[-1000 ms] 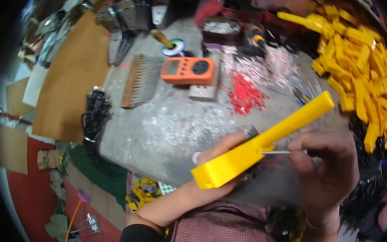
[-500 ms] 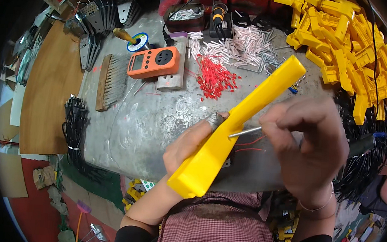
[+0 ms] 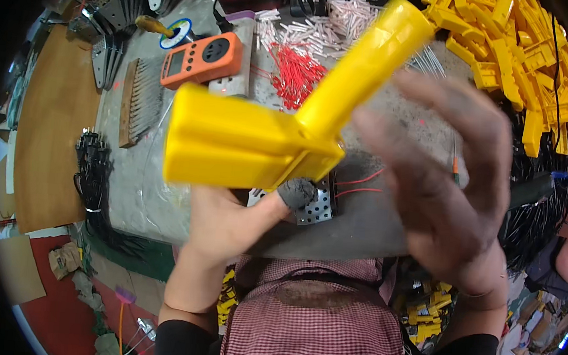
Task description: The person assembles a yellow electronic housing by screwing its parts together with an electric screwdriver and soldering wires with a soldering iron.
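My left hand [image 3: 227, 223], its thumb wrapped in grey tape, grips a yellow plastic housing [image 3: 230, 143] from below. The housing has a wide block-like body and a round handle tilted up to the right. Against its underside, by the thumb, shows a perforated metal plate [image 3: 317, 210]; whether it is fixed to the housing I cannot tell. Red wires [image 3: 363, 177] stick out to the right of the plate. My right hand [image 3: 450, 184], blurred by motion, is beside the handle with fingers apart and nothing seen in them.
Behind lie red-wired parts [image 3: 297, 78], pale sleeves [image 3: 308, 36] and an orange meter [image 3: 203, 61]. A wire brush [image 3: 136, 102] and black cable bundle [image 3: 94, 169] are at left. Yellow housings [image 3: 520, 56] are heaped at the far right, above black cables [image 3: 534, 224].
The yellow housing has turned in my left hand and risen. My right hand has opened; the thin metal rod it held at the housing no longer shows. The view has shifted slightly.
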### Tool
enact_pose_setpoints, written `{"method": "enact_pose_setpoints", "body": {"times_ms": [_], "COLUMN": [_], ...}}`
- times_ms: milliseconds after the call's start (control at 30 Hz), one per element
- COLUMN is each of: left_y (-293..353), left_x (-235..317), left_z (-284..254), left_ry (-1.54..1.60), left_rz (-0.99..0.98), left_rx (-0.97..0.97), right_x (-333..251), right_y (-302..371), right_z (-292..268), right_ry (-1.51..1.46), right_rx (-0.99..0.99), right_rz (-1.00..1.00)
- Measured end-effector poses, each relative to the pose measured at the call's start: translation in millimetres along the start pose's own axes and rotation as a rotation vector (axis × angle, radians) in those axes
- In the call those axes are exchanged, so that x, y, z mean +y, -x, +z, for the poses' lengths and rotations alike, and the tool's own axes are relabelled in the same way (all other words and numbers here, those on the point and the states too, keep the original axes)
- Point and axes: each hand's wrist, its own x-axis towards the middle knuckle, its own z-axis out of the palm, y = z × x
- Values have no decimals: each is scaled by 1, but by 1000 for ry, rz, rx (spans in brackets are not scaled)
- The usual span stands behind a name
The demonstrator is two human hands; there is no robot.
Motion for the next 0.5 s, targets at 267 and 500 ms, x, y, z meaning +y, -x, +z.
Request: {"method": "enact_pose_setpoints", "body": {"times_ms": [267, 500], "left_y": [-5, 13], "left_x": [-20, -43], "left_z": [-11, 16], "left_ry": [-445, -863], "left_rz": [-45, 183], "left_rx": [-284, -364], "right_x": [12, 9], "right_y": [24, 53], "right_z": [-16, 16], "right_ry": [86, 58], "right_rx": [-650, -713], "right_rz": [134, 230]}}
